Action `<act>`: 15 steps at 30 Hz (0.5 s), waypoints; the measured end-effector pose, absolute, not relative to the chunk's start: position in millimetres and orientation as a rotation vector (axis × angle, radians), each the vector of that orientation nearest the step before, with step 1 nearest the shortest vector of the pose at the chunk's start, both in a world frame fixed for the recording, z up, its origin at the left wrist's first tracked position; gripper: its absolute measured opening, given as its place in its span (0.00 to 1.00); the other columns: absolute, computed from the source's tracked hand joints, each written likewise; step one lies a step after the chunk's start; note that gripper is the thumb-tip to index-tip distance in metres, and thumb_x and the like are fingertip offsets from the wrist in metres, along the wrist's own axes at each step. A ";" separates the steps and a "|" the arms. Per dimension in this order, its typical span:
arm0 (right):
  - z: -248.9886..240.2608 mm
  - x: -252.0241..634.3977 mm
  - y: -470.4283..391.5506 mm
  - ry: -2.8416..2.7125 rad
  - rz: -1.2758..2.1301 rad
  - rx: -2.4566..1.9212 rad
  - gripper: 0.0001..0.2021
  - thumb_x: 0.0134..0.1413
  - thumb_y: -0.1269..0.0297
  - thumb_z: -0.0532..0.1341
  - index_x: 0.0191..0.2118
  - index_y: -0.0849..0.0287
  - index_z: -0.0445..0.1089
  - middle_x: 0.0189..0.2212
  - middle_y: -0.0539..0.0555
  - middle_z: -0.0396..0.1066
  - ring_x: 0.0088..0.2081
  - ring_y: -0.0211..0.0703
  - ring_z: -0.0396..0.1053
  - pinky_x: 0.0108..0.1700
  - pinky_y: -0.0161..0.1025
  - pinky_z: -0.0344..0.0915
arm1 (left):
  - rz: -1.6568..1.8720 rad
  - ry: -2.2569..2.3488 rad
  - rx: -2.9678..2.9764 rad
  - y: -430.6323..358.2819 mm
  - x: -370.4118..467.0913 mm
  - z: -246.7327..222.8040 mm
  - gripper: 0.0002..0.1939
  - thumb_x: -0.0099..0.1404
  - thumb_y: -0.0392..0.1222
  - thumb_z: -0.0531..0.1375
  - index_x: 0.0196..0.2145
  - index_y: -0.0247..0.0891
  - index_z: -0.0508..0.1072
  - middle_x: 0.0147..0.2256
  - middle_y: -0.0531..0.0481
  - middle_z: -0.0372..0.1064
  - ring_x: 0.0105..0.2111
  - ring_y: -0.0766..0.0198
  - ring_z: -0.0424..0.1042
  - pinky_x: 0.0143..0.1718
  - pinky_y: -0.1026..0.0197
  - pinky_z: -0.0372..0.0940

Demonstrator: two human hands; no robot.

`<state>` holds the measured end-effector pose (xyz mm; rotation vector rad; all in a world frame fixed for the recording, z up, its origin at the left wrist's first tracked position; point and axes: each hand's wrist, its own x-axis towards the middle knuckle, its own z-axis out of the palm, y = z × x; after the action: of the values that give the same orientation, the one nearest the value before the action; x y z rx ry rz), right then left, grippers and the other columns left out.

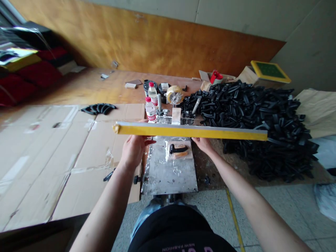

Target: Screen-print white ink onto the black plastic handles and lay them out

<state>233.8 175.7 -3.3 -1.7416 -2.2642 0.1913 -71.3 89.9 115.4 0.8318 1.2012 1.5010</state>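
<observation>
What looks like a yellow screen-printing frame (183, 132) stretches across the middle, seen edge-on with a grey upper side. Near its left part, my left hand (133, 149) grips it, some fingers hidden behind the edge. My right hand (202, 144) holds its lower edge right of the middle, its fingertips mostly covered. Below the frame lies a metal plate (172, 176), scuffed and bearing scraps of tape. On that plate, a black plastic handle-shaped part (178, 149) rests in a pale block (170, 156) beside an orange-tan piece (181, 154).
A large heap of black plastic parts (244, 105) covers the right side. Flattened cardboard (52, 140) on the left carries several curved black parts (98, 109). Two red-capped bottles (150, 111) and a tape roll (174, 95) stand behind. A small yellow-framed green screen (271, 71) sits at the back right.
</observation>
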 end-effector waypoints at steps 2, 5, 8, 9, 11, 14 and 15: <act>-19.5 216.9 157.8 -2.378 0.305 -1.544 0.15 0.55 0.60 0.64 0.48 0.56 0.73 0.43 0.56 0.75 0.46 0.48 0.70 0.50 0.45 0.66 | 1.538 1.204 0.766 92.3 -66.3 109.8 0.25 0.63 0.59 0.57 0.49 0.38 0.69 0.40 0.47 0.74 0.38 0.61 0.73 0.34 0.62 0.69; -23.3 191.6 134.4 -2.460 0.449 -1.342 0.11 0.56 0.66 0.65 0.46 0.55 0.74 0.42 0.55 0.74 0.46 0.47 0.69 0.51 0.46 0.64 | 1.422 1.245 0.631 70.5 -53.1 78.7 0.27 0.63 0.61 0.57 0.51 0.38 0.68 0.42 0.44 0.75 0.37 0.61 0.74 0.33 0.62 0.69; -12.2 168.2 100.9 -2.402 0.421 -1.316 0.05 0.59 0.65 0.63 0.41 0.56 0.75 0.36 0.54 0.72 0.42 0.46 0.67 0.48 0.44 0.64 | 0.999 1.239 0.466 31.8 -29.7 37.0 0.30 0.61 0.62 0.60 0.53 0.38 0.68 0.47 0.39 0.75 0.41 0.55 0.76 0.33 0.58 0.71; -8.9 160.6 88.1 -2.428 0.388 -1.236 0.05 0.60 0.63 0.62 0.40 0.56 0.75 0.35 0.55 0.71 0.42 0.46 0.67 0.48 0.44 0.63 | 0.934 1.221 0.399 19.5 -22.0 24.9 0.30 0.60 0.62 0.61 0.51 0.38 0.69 0.47 0.38 0.75 0.42 0.54 0.76 0.35 0.57 0.71; -5.6 149.5 67.8 -2.559 0.354 -0.963 0.08 0.61 0.58 0.62 0.40 0.56 0.75 0.34 0.55 0.71 0.43 0.47 0.66 0.48 0.44 0.63 | 0.927 1.194 0.272 -0.1 -13.4 6.0 0.26 0.59 0.60 0.63 0.45 0.36 0.71 0.41 0.41 0.77 0.40 0.54 0.77 0.35 0.57 0.72; -7.8 156.6 72.6 -2.579 0.455 -0.825 0.09 0.62 0.57 0.60 0.40 0.55 0.75 0.34 0.54 0.73 0.42 0.45 0.67 0.48 0.43 0.64 | 1.034 1.274 0.177 -17.8 -32.7 -13.9 0.21 0.58 0.57 0.65 0.39 0.36 0.72 0.30 0.47 0.76 0.32 0.59 0.77 0.31 0.61 0.71; -8.9 166.8 85.1 -2.480 0.501 -0.966 0.09 0.63 0.58 0.60 0.40 0.55 0.75 0.35 0.53 0.74 0.42 0.44 0.68 0.47 0.42 0.65 | 1.068 1.339 0.171 -22.7 -49.4 -20.6 0.20 0.59 0.56 0.64 0.40 0.36 0.72 0.30 0.48 0.76 0.31 0.60 0.77 0.30 0.61 0.71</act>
<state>166.8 85.1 -8.9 -0.9665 -2.4804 0.5014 -49.4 -22.7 -20.6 0.1710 1.3393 1.0680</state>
